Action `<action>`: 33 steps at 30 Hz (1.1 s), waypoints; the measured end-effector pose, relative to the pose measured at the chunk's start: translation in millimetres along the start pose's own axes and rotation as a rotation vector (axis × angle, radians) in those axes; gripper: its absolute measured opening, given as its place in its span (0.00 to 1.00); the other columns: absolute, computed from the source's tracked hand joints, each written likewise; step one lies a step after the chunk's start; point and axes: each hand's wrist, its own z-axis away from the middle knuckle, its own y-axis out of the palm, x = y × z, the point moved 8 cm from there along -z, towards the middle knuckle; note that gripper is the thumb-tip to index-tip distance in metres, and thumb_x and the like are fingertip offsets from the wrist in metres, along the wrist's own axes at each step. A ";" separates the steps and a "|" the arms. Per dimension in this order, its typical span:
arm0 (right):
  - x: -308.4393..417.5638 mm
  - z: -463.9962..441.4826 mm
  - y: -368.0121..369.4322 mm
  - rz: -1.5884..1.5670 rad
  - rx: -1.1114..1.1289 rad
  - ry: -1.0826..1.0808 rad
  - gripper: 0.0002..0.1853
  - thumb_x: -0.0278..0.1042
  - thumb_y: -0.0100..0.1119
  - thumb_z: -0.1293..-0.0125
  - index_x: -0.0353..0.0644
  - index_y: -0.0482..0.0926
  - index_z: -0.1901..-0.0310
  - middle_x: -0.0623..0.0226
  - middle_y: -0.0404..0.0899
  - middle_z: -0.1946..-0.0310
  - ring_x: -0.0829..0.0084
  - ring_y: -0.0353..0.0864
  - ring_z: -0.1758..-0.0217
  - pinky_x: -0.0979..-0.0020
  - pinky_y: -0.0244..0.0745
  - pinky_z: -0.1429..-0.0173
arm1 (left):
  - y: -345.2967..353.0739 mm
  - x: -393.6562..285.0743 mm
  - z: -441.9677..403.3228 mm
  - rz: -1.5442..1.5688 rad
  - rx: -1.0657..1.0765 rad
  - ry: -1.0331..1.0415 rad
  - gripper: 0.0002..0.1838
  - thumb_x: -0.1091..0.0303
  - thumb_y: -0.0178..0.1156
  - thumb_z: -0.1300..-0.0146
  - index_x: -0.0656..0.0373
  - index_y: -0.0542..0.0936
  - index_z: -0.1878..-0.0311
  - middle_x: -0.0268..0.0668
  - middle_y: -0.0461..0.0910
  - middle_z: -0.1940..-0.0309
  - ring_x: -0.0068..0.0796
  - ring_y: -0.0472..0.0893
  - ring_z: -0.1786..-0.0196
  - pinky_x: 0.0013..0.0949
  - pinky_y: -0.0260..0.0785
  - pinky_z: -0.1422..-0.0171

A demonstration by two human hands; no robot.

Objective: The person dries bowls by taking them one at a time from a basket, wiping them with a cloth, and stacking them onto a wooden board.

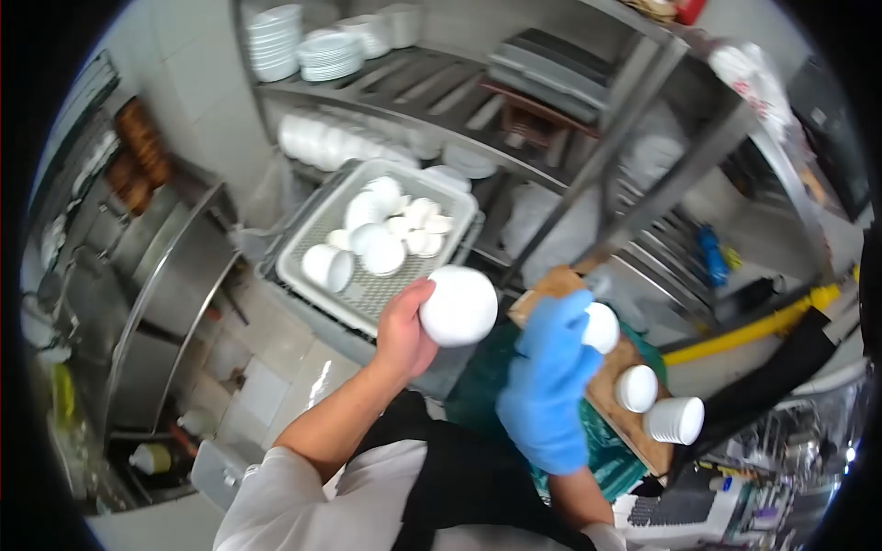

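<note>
Near the centre, the person's left hand (404, 331) grasps a smooth, rounded white bowl (459, 306), thumb at its edge; steady, light pressure there would suit such a slick curve. The blue-gloved right hand (547, 386) has its fingers against a white cup (602, 329); whether they grip it cannot be told. Beside it, ribbed stacked cups (675, 421) lie tilted on a brown board (608, 384), above crinkled green plastic (611, 459). Leftward sits a perforated plastic crate (381, 296) of loose white dishware.

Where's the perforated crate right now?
In the head view, the perforated crate sits left of centre, just beyond the bare left hand, with white dishes inside and metal shelving behind it.
</note>
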 end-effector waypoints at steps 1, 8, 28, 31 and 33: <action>1.6 0.4 4.1 0.030 -0.009 -0.006 0.19 0.28 0.62 0.57 0.39 0.72 0.60 0.61 0.74 0.64 0.63 0.70 0.60 0.66 0.67 0.57 | 15.2 10.5 7.9 0.013 -0.007 -0.038 0.15 0.66 0.50 0.30 0.67 0.74 0.48 0.42 0.79 0.51 0.34 0.79 0.47 0.39 0.71 0.40; -0.8 -0.4 13.6 0.063 -0.009 -0.030 0.27 0.28 0.65 0.65 0.39 0.70 0.56 0.59 0.73 0.62 0.59 0.69 0.58 0.64 0.66 0.54 | 85.5 26.6 44.6 -0.772 0.217 0.328 0.18 0.58 0.45 0.24 0.66 0.76 0.55 0.38 0.80 0.66 0.27 0.78 0.66 0.29 0.69 0.58; -49.7 8.8 8.7 -0.268 -0.024 0.258 0.38 0.32 0.72 0.75 0.34 0.70 0.54 0.51 0.77 0.63 0.45 0.76 0.57 0.55 0.68 0.56 | 40.3 46.3 -10.4 -0.796 0.159 0.191 0.23 0.56 0.46 0.25 0.67 0.76 0.43 0.45 0.81 0.54 0.34 0.80 0.49 0.34 0.70 0.43; -54.2 4.5 15.9 -0.097 0.142 0.272 0.34 0.32 0.70 0.74 0.34 0.71 0.57 0.52 0.77 0.69 0.45 0.78 0.63 0.54 0.68 0.60 | 73.8 19.5 22.1 -1.250 0.402 0.803 0.26 0.53 0.50 0.29 0.66 0.74 0.39 0.50 0.76 0.46 0.45 0.75 0.42 0.42 0.66 0.36; -53.9 8.4 21.8 -0.067 0.148 0.247 0.32 0.31 0.69 0.73 0.33 0.71 0.59 0.51 0.77 0.70 0.45 0.78 0.66 0.55 0.67 0.62 | 99.4 38.6 45.0 -1.505 0.788 0.949 0.33 0.46 0.47 0.29 0.69 0.73 0.38 0.54 0.71 0.39 0.56 0.70 0.35 0.49 0.59 0.30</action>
